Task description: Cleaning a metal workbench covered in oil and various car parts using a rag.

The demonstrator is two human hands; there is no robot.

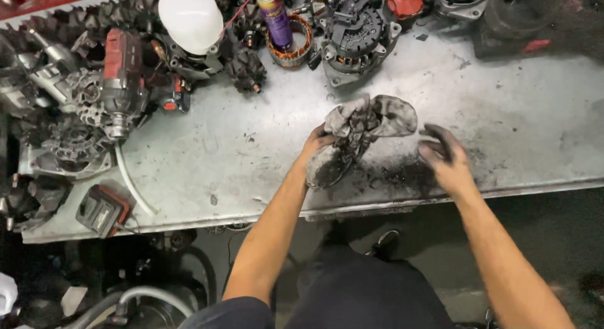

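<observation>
A grimy, crumpled grey rag (368,124) is wrapped over a soot-blackened round metal part (328,167) near the front edge of a scuffed grey metal tabletop (516,115), beside a smear of black dust (396,175). At the back and left of the tabletop lie dismantled alternators (355,36), a red-and-black power tool (123,77), a white dome-shaped cap (190,17) and a purple spray can (277,21); hoses sit on the dark floor below. The left hand (318,143) has its fingers closed around rag and part together, forearm reaching up from below. The right hand (443,154), blackened, hovers just right of the rag with fingers loosely curled, gripping nothing.
</observation>
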